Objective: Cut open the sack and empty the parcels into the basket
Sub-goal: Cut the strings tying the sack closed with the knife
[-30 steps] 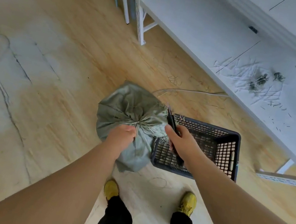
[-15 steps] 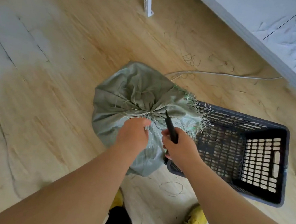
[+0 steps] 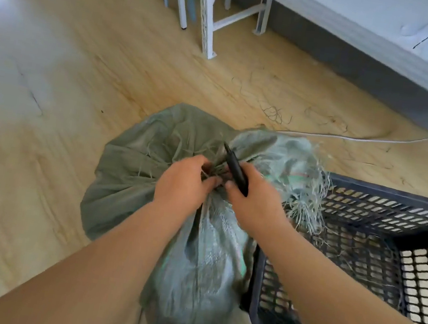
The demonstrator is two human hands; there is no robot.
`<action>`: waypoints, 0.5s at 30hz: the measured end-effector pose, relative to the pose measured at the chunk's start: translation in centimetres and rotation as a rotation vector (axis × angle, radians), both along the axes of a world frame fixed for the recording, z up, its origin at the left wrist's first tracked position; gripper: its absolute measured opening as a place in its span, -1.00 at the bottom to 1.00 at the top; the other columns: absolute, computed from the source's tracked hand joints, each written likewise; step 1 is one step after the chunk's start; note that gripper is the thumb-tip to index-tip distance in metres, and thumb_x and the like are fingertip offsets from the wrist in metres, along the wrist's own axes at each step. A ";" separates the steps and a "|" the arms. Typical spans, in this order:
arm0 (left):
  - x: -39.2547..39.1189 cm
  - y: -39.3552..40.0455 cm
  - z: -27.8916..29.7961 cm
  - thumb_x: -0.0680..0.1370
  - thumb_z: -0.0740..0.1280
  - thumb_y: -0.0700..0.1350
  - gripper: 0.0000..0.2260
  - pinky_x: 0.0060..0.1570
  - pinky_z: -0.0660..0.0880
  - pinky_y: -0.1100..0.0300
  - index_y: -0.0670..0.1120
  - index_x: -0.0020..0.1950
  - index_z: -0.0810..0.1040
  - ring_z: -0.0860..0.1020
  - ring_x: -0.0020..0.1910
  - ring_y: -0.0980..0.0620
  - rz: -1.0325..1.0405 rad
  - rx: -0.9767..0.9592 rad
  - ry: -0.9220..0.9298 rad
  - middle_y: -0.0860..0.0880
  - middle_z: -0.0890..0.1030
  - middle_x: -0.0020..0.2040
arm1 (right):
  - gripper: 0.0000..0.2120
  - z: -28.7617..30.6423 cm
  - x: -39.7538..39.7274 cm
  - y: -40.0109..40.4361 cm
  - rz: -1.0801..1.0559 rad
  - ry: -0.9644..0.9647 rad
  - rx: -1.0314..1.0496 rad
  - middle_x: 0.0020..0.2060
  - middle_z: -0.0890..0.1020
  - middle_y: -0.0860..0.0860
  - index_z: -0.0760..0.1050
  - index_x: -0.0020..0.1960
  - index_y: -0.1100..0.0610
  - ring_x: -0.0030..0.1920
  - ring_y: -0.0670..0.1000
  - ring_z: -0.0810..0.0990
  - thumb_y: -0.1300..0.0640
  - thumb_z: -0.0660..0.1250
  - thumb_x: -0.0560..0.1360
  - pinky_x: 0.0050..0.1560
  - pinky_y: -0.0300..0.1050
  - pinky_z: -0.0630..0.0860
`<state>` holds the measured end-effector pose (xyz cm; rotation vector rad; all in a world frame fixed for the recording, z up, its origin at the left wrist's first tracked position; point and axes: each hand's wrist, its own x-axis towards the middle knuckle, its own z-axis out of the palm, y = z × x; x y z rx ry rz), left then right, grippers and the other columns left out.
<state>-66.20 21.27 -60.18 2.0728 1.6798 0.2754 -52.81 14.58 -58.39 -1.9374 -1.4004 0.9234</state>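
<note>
A grey-green woven sack (image 3: 145,168) stands on the wooden floor, its neck bunched and tied, with a frayed top flopping right. My left hand (image 3: 183,181) grips the bunched neck of the sack. My right hand (image 3: 253,204) is shut on a slim black cutter (image 3: 235,169), whose tip points up and left at the tie. A dark plastic lattice basket (image 3: 385,197) sits on the floor right of the sack, touching it; no parcels show inside. The sack's contents are hidden.
A white workbench (image 3: 392,36) with metal legs (image 3: 208,22) runs along the back right. A white cable (image 3: 363,139) and loose threads lie on the floor behind the sack. Bare wooden floor stretches to the left.
My view has moved closer to the sack. Both hands have closed in on the tied neck, and the cutter tip now rests at the tie.
</note>
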 end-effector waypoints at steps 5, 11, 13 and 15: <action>-0.8 0.1 -1.5 0.38 0.50 0.08 -0.42 -0.10 0.49 0.06 0.03 0.27 0.29 0.57 -0.05 -0.04 0.028 -0.051 -0.234 0.05 0.57 -0.04 | -0.73 -0.6 0.7 3.5 0.107 0.102 0.054 0.02 0.60 0.09 0.45 0.25 0.01 0.02 0.10 0.57 0.10 0.27 0.56 0.01 0.00 0.52; -1.8 -3.1 -0.7 0.48 0.22 -0.31 -0.69 -0.27 0.35 0.10 0.12 -0.02 0.33 0.48 -0.25 0.03 0.051 0.200 -0.457 0.08 0.51 -0.21 | -0.72 1.4 -1.2 3.7 0.168 0.301 0.076 0.10 0.60 0.00 0.51 0.24 0.03 0.07 -0.06 0.57 0.20 0.30 0.54 0.06 -0.28 0.46; -2.5 -2.9 -0.5 0.49 0.19 -0.37 -0.70 -0.19 0.35 0.19 0.05 -0.11 0.47 0.49 -0.18 0.08 0.012 0.165 -0.524 0.07 0.56 -0.15 | -0.71 2.2 -1.9 4.9 0.217 0.317 0.068 0.05 0.59 -0.07 0.53 0.23 0.05 0.04 -0.14 0.54 0.24 0.30 0.53 0.01 -0.40 0.43; -3.1 -2.1 -0.4 0.54 0.22 -0.31 -0.74 -0.07 0.39 0.26 0.02 -0.06 0.59 0.54 -0.05 0.07 -0.040 0.081 -0.511 0.04 0.62 -0.04 | -0.73 2.3 -2.4 6.2 0.236 0.317 0.029 0.03 0.58 -0.06 0.54 0.22 0.08 0.04 -0.09 0.54 0.23 0.30 0.54 0.05 -0.30 0.44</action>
